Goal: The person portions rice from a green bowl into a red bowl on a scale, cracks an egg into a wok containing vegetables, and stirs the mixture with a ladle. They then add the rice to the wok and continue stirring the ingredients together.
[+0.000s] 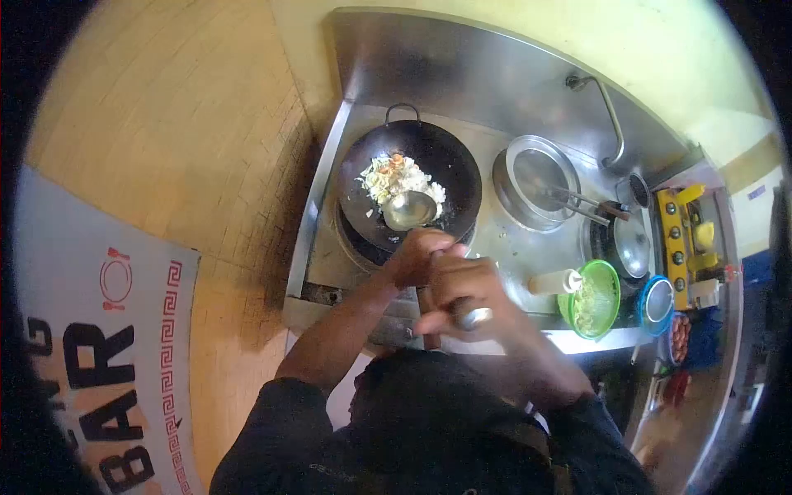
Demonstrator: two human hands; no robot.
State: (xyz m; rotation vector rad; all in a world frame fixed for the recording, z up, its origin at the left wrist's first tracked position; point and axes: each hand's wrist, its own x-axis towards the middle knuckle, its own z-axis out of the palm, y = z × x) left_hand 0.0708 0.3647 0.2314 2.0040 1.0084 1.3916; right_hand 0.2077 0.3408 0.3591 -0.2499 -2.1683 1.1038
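A dark wok with a loop handle at its far side sits on the stove. White rice and shredded cabbage lie in its middle, with some orange pieces. The bowl of a metal ladle rests on the near edge of this food. My left hand is wrapped round the ladle's handle, just past the wok's near rim. Closer to my body, my right hand is closed on the same handle and wears a ring. The handle's brown end shows below my hands.
To the right stand a metal pot with a utensil across it and a lidded dark pan. Nearer are a squeeze bottle, a green basket with shredded greens and a blue container. A tap rises behind.
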